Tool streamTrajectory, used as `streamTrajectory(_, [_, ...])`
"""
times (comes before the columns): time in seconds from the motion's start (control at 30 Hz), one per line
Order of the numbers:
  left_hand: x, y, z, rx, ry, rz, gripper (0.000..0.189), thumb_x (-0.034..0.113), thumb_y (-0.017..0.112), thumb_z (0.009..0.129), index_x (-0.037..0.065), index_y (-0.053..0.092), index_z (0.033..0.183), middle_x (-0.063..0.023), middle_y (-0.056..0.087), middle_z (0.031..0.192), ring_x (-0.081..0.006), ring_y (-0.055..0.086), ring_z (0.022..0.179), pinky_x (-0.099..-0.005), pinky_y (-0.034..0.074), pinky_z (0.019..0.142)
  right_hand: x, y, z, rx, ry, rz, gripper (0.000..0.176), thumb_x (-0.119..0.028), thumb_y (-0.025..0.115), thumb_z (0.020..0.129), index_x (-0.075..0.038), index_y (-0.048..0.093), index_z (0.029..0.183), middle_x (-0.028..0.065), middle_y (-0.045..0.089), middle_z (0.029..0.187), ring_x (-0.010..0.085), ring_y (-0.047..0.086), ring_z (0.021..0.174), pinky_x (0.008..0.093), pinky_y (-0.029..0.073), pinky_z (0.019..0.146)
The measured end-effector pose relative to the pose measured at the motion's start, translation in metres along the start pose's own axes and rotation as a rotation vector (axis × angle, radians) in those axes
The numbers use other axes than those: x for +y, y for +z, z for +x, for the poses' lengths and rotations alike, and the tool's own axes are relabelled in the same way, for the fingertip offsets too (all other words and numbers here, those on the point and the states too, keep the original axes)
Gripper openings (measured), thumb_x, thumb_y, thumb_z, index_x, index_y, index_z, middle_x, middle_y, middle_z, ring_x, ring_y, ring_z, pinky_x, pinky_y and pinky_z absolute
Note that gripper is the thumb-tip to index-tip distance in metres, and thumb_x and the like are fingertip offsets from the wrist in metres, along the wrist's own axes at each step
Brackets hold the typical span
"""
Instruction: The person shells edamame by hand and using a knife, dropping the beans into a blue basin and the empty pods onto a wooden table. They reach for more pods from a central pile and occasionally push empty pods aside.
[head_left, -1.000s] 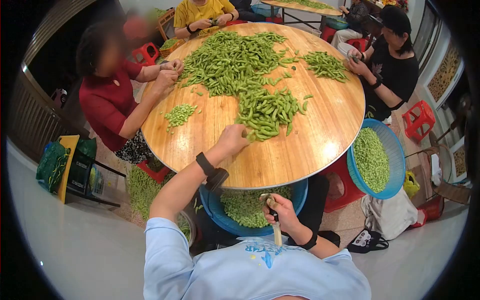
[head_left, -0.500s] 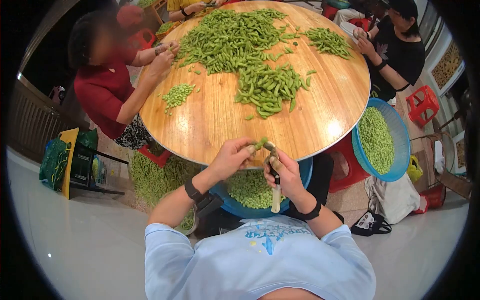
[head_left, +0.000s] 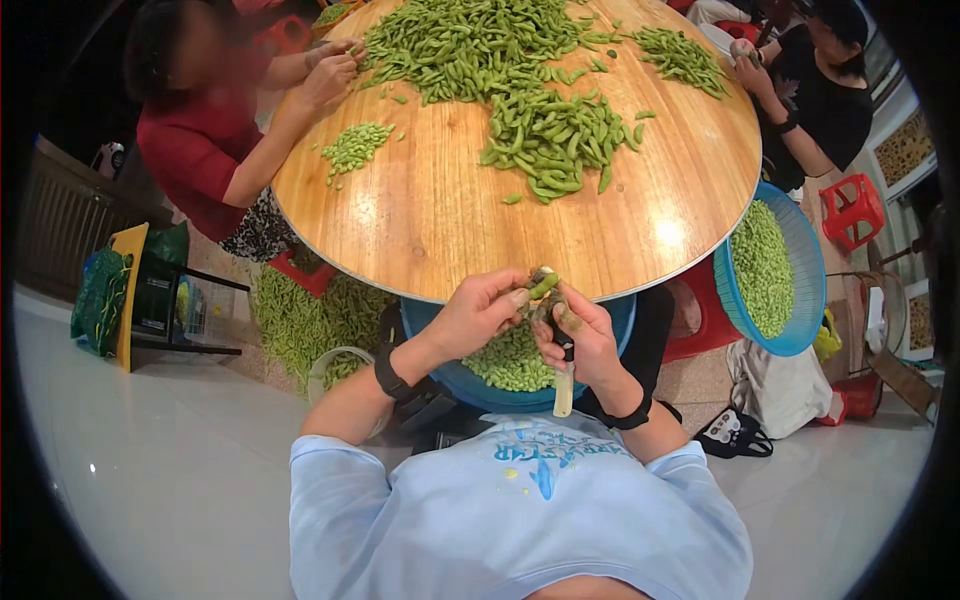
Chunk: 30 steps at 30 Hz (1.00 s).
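My left hand pinches a green soybean pod just over the near edge of the round table. Close against it, my right hand is wrapped round a small tool with a black and cream handle; its working end is hidden by the fingers. The right thumb looks dark and stained, and lies near the pod. Below both hands, a blue basin holds shelled green beans. A large heap of pods lies farther in on the wooden table.
A small pile of shelled beans lies before a person in red at left. At right sit a person in black and a blue basket of beans. Pods or husks cover the floor at left, near a pale bucket.
The view has tipped down a little, so the table sits higher. My hands have come closer together around the pod, which shows more clearly between them.
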<state>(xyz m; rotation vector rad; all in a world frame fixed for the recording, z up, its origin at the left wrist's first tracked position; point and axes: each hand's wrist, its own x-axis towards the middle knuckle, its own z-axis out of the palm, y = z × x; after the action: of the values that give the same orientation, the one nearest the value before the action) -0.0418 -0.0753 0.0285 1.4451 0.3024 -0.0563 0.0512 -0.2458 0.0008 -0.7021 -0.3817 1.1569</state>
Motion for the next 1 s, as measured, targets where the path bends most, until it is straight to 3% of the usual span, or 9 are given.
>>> streamTrajectory(0.37, [-0.013,-0.007,0.002,0.024,0.137,0.041,0.021,0.014,0.050,0.097,0.001,0.057,0.112,0.0017,0.053,0.074,-0.0037,0.044,0.060,-0.0187,0.036,0.051,0.006,0.009,0.004,0.147,-0.079,-0.084,0.028,-0.012,0.045,0.098,-0.003,0.050,0.124,0.0053,0.049,0.074,0.0083,0.040,0.050,0.0199,0.035,0.042])
streamTrajectory(0.43, [-0.019,-0.017,0.006,-0.204,-0.043,-0.419,0.025,0.011,0.050,0.096,0.001,0.057,0.117,0.0018,0.052,0.076,-0.0035,0.042,0.060,-0.0186,0.034,0.051,0.001,0.004,0.003,0.062,0.063,0.201,0.021,-0.012,0.048,0.097,-0.002,0.052,0.115,0.0050,0.047,0.072,0.0077,0.039,0.050,0.0198,0.033,0.040])
streamTrajectory(0.53, [-0.027,-0.019,0.010,-0.366,-0.126,-0.691,0.021,0.013,0.053,0.095,0.002,0.058,0.112,0.0003,0.050,0.074,-0.0064,0.038,0.056,-0.0214,0.030,0.048,-0.006,-0.001,-0.001,-0.063,0.183,0.310,0.016,-0.015,0.051,0.096,-0.003,0.053,0.107,0.0052,0.046,0.072,0.0075,0.038,0.049,0.0194,0.032,0.039])
streamTrajectory(0.67, [-0.028,-0.016,0.012,-0.286,-0.195,-0.658,0.021,0.013,0.055,0.094,0.000,0.058,0.111,0.0030,0.048,0.073,-0.0073,0.040,0.057,-0.0246,0.033,0.048,0.001,-0.007,0.001,0.055,0.180,0.367,0.014,-0.016,0.051,0.096,-0.005,0.053,0.105,0.0061,0.047,0.074,0.0081,0.038,0.049,0.0189,0.032,0.038])
streamTrajectory(0.73, [-0.019,-0.006,0.007,-0.018,0.338,0.302,0.024,0.008,0.060,0.088,-0.002,0.057,0.110,-0.0003,0.049,0.071,-0.0141,0.048,0.057,-0.0310,0.039,0.049,0.004,-0.006,0.000,0.139,0.164,0.377,0.013,-0.017,0.051,0.096,-0.007,0.054,0.103,0.0062,0.047,0.075,0.0083,0.039,0.049,0.0184,0.032,0.038])
streamTrajectory(0.77, [-0.016,-0.004,0.004,-0.021,0.333,0.301,0.024,0.008,0.060,0.088,-0.002,0.057,0.110,-0.0003,0.049,0.071,-0.0141,0.048,0.057,-0.0310,0.039,0.049,0.005,-0.005,-0.001,0.143,0.164,0.381,0.013,-0.017,0.051,0.096,-0.007,0.054,0.103,0.0062,0.047,0.075,0.0083,0.039,0.049,0.0184,0.032,0.038])
streamTrajectory(0.83, [-0.008,-0.001,-0.002,0.134,0.742,0.977,0.029,0.003,0.064,0.080,-0.004,0.057,0.107,-0.0085,0.051,0.070,-0.0250,0.055,0.061,-0.0366,0.044,0.053,0.002,0.002,0.001,0.167,0.192,0.371,0.012,-0.016,0.051,0.095,-0.007,0.054,0.102,0.0065,0.048,0.075,0.0087,0.040,0.049,0.0187,0.033,0.038])
streamTrajectory(0.87, [-0.003,0.002,-0.007,0.153,0.757,1.038,0.030,0.002,0.065,0.074,-0.004,0.058,0.103,-0.0149,0.050,0.072,-0.0321,0.055,0.063,-0.0391,0.045,0.053,0.002,0.004,0.002,0.164,0.191,0.371,0.012,-0.016,0.051,0.095,-0.007,0.054,0.102,0.0065,0.048,0.075,0.0087,0.040,0.049,0.0187,0.033,0.038])
streamTrajectory(1.0, [-0.003,0.006,-0.010,0.199,0.751,1.132,0.025,0.003,0.064,0.076,-0.005,0.059,0.099,-0.0142,0.051,0.071,-0.0326,0.055,0.063,-0.0396,0.045,0.053,0.007,0.006,-0.001,0.161,0.194,0.333,0.012,-0.015,0.051,0.095,-0.007,0.054,0.103,0.0076,0.051,0.075,0.0089,0.041,0.050,0.0190,0.034,0.039])
